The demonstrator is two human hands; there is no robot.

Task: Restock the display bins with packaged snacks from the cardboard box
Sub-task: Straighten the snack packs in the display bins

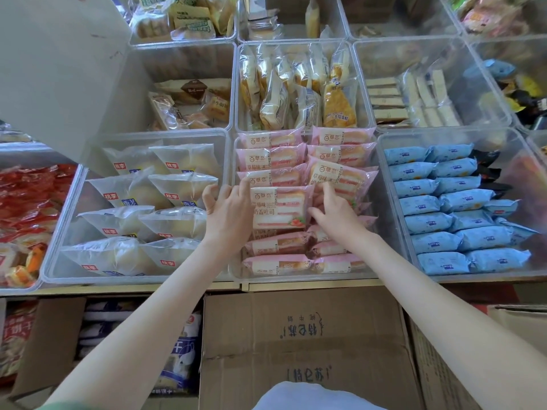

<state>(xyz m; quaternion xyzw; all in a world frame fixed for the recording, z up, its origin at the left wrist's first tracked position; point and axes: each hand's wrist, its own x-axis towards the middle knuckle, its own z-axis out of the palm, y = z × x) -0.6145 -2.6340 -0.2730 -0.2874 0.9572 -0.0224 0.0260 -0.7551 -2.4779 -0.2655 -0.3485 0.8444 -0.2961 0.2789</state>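
Pink packet: light, soft sponge in slick, crinkly film that crushes easily, so hold it by the side edges, not the middle. It sits atop the pink rows in the clear bin, centre of frame, above the cardboard box. Left hand: fingers curled at pkt's left edge, apparently clamped on it, tho the bin wall muddies the contact. Right hand: index straight, tip on a neighbouring pack; thumb spread, pressing pkt's right edge; other fingers hidden. Bare forearms run from lower corners of frame up to centre.
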